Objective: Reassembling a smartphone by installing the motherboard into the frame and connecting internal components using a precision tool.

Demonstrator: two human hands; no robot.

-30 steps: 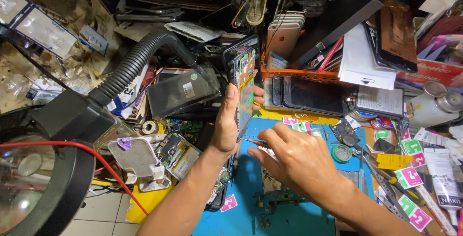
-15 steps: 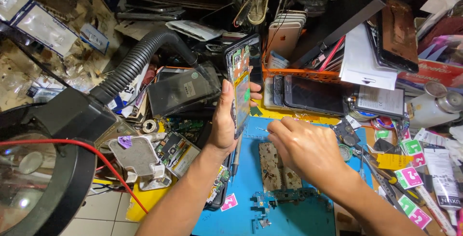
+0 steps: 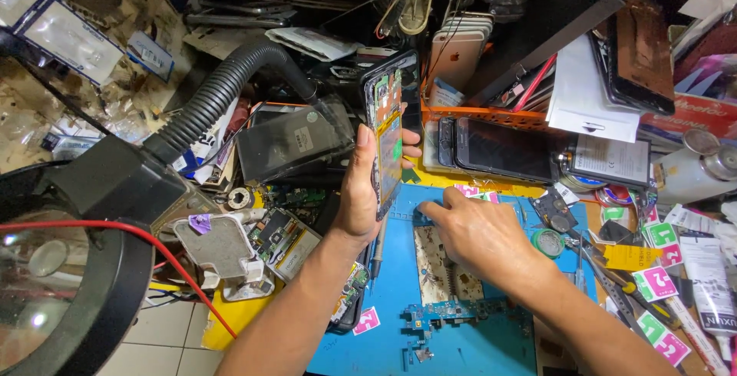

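My left hand [image 3: 362, 192] holds an opened phone [image 3: 386, 126] upright on its edge, its orange and green inner boards facing right. My right hand [image 3: 480, 234] rests low over the blue work mat [image 3: 399, 299], index finger stretched left and touching the mat just right of the phone's lower end. I cannot tell if something small is pinched under its fingers. A metal shield plate [image 3: 439, 272] lies on the mat under that wrist, and a blue circuit board [image 3: 461, 314] lies nearer me.
A magnifier lamp [image 3: 69, 268] with a black corrugated hose [image 3: 223, 92] fills the left. Phone frames and boards [image 3: 280, 241] lie left of the mat. Dark phones [image 3: 507, 149] sit on an orange tray behind. Stickers, tubes and tools [image 3: 660, 284] crowd the right.
My right hand moved forward and down from beside the phone's middle to the mat, uncovering the shield plate and the blue board. The left hand kept the phone upright.
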